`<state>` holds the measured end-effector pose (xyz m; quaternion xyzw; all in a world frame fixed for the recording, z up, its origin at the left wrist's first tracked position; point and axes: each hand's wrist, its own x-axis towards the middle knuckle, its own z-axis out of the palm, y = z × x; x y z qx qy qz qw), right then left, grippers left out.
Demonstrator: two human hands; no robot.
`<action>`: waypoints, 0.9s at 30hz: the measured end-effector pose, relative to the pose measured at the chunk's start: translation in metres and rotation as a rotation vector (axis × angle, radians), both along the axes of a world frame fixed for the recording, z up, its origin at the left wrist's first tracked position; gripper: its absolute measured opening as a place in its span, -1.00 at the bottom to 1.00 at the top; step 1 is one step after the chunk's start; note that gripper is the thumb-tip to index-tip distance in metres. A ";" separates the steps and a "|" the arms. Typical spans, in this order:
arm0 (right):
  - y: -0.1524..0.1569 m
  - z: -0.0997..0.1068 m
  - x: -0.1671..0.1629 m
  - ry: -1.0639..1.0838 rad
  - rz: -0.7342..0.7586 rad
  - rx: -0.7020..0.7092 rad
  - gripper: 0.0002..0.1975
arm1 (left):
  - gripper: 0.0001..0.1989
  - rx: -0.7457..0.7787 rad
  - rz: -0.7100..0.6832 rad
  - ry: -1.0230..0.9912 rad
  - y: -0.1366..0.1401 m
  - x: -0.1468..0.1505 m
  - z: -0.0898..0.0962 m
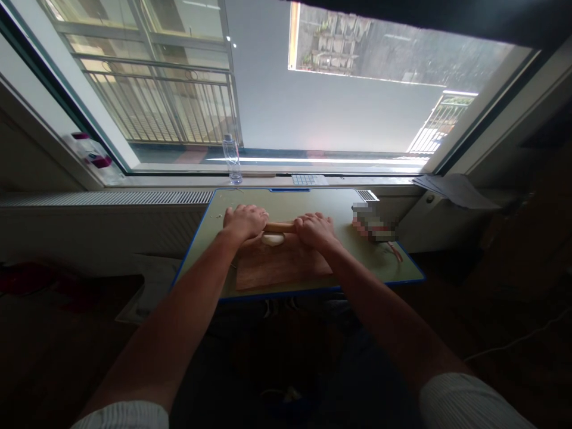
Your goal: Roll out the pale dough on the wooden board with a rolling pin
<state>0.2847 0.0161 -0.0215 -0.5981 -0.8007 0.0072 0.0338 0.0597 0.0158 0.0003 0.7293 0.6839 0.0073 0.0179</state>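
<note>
1. Pin [280, 227]: one, pale wood, a plain rod. Lies at the far edge of the board, long axis left to right, roughly parallel to that edge; one end points left, the other right, both covered by hands. Only the middle is exposed.
2. Left hand [245, 221]: at the board's far left corner. Closed over the pin's left end, knuckles up, fingers bent forward; underside hidden.
3. Right hand [315, 229]: at the board's far right. Closed likewise over the pin's right end, fingers bent forward and down; underside hidden.
4. Dough [273, 239]: one piece, white, rounded, longer left to right than front to back, its length along the pin. On the far part of the board, just on the near side of the pin; whether any lies beneath the pin, cannot tell.
5. Board [281, 265]: brown wood, flat, long side left to right.
6. Table [379, 271]: greenish top, blue rim. Beneath the board.
7. Pixelated item [374, 223]: right of the board, apart from it; identity obscured.
8. Bottle [232, 159]: clear, upright, beyond the board, on the sill [179, 181].
</note>
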 end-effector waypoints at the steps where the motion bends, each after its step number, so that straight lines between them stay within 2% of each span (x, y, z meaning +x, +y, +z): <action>1: -0.003 -0.001 0.000 0.002 0.000 0.018 -0.48 | -0.44 0.015 -0.003 -0.002 -0.003 0.000 -0.001; 6: -0.022 -0.001 0.002 0.005 0.005 0.104 -0.49 | -0.45 0.089 -0.019 -0.014 -0.024 0.002 -0.006; 12: -0.047 0.003 0.002 0.079 -0.004 0.143 -0.51 | -0.44 0.214 0.028 -0.057 -0.050 0.006 -0.016; 19: -0.066 -0.022 0.005 0.245 -0.057 0.192 -0.47 | -0.44 0.292 0.001 -0.124 -0.082 0.009 -0.022; 23: -0.071 -0.030 0.006 0.284 -0.074 0.174 -0.43 | -0.45 0.281 -0.006 -0.122 -0.087 0.009 -0.021; 27: -0.067 -0.019 0.004 0.296 -0.087 0.142 -0.45 | -0.44 0.198 -0.010 -0.087 -0.072 0.006 -0.015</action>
